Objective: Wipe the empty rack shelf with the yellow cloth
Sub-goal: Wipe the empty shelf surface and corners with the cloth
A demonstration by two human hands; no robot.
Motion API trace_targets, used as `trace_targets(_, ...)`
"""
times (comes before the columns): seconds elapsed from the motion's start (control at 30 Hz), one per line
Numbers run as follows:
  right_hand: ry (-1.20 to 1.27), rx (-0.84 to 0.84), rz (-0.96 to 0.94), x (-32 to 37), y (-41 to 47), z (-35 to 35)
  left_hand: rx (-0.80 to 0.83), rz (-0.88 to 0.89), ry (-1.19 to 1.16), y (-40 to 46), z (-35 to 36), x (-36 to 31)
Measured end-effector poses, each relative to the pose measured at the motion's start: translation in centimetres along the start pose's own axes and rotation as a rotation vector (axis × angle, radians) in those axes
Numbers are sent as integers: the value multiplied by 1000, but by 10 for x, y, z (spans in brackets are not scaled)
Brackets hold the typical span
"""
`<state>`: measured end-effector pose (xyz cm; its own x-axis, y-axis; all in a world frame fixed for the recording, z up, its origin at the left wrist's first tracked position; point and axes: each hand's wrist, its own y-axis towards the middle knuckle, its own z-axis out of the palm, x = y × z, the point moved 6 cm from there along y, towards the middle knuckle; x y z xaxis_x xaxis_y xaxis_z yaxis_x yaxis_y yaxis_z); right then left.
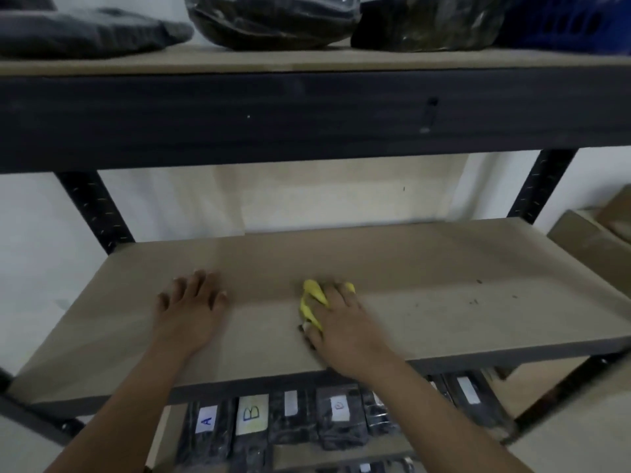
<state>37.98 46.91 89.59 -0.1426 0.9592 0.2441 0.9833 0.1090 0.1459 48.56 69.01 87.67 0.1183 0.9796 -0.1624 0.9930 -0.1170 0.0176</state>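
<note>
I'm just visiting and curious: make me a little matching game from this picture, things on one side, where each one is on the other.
Things:
1. crumpled yellow cloth
2. left hand
3. dark plastic-wrapped bundles
4. black packets with white letter labels

Places:
a. shelf below the empty one
b. under the right hand
c. top shelf
d. flat on the empty tan shelf board

Pairs: 1-b, 2-d, 3-c, 4-a

Shelf (444, 268) open to right; upper beam (307, 117) caps headroom.
</note>
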Motion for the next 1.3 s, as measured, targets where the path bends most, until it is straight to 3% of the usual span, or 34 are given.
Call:
trace_targets(0.23,-15,-28,165,-79,103,2,-143,16,-52,-19,-8,-53)
trace_targets(0.4,-77,-43,362,-185,65,-30,-137,292,-161,-33,2,-179)
trace_targets(0.53,-118,-18,374,-201,-9,-46,-59,378,-96,-29,29,-248)
trace_targets(0.7,-201,-188,202,-140,-87,-49,-11,356,-28,-21,41,-255)
trace_targets(0.8,-152,-179,155,-129,-78,-41,-29,365,1,-20,40,-254)
trace_targets(0.97,-50,-132,211,-173,20,-35,-108,361,69,-22,39,-255)
trace_targets(1.07,-39,-83,316,-217,63,-44,-73,346,42,-19,42,-255)
trace_targets(1.2,-133,-126,461,-292,53,-59,-25,334,3,-16,42,-254)
trace_targets(1.3,-226,-64,529,-312,3,-55,-10,332,6,-17,43,-255)
